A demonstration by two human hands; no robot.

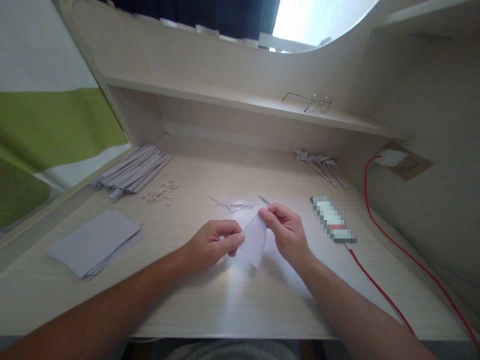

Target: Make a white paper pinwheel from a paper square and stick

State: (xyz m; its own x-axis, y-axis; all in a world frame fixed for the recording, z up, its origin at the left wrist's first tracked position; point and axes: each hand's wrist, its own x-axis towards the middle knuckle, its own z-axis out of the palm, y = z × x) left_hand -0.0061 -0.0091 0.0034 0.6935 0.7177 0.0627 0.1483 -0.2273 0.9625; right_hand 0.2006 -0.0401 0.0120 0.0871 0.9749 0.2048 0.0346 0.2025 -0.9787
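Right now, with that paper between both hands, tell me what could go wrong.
The paper, pinched by the left fingers and right fingers, could tear or crease if pulled apart. The pointed tip showing beside the right fingers might nick paper or skin. The red cable runs near the right forearm; snagging it could drag the phone.

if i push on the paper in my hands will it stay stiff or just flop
The paper would probably bend easily, since it looks thin. It is likely light for its size, as the left hand and right hand merely pinch it. Its lower corner might flop when pushed, since neither hand holds it there.
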